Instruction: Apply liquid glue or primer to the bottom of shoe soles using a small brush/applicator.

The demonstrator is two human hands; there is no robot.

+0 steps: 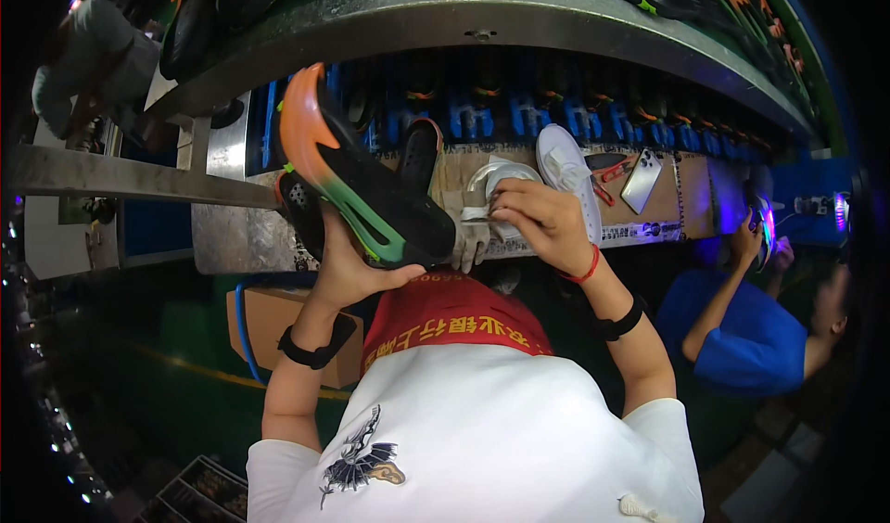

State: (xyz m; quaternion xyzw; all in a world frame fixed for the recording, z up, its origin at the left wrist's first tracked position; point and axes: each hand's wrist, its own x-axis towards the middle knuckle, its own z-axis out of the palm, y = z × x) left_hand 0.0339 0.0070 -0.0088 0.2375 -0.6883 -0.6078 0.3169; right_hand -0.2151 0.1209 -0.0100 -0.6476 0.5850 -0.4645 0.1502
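Observation:
My left hand (pixel 348 268) grips a sports shoe (pixel 357 175) from below, sole facing me; the sole is black with an orange toe end and a green edge. My right hand (pixel 542 222) is closed on a small thin tool, its tip next to a roll of tape (pixel 501 178) on the workbench (pixel 556 235). A white glove (pixel 471 237) lies at the bench's edge between my hands. A white shoe (pixel 567 171) stands just beyond my right hand.
Red-handled cutters (pixel 609 172) and a flat shiny plate (pixel 642 180) lie on the bench to the right. A conveyor (pixel 464 13) with dark shoes curves overhead. A person in blue (pixel 751 328) works at my right. A cardboard box (pixel 269 324) stands below left.

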